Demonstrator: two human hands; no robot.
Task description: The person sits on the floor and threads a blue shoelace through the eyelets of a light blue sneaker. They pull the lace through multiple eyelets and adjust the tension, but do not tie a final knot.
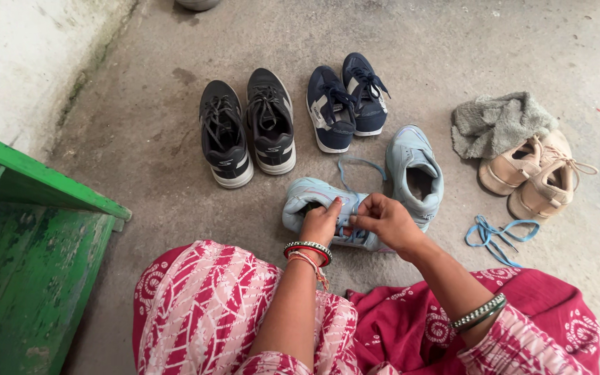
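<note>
A light blue sneaker (307, 198) lies on its side on the concrete floor in front of my knees. My left hand (321, 222) presses on it and pinches its blue lace. My right hand (383, 219) grips the same lace at the eyelets, fingers closed. The lace (359, 165) trails away behind the shoe. Its matching sneaker (414, 173) stands upright just to the right, without a lace. A loose blue lace (498, 232) lies on the floor at the right.
Black sneakers (248, 132) and navy sneakers (347, 101) stand in pairs further out. Beige shoes (536, 177) sit at the right under a grey cloth (494, 121). A green wooden bench (29, 243) is at my left, beside a white wall (15, 48).
</note>
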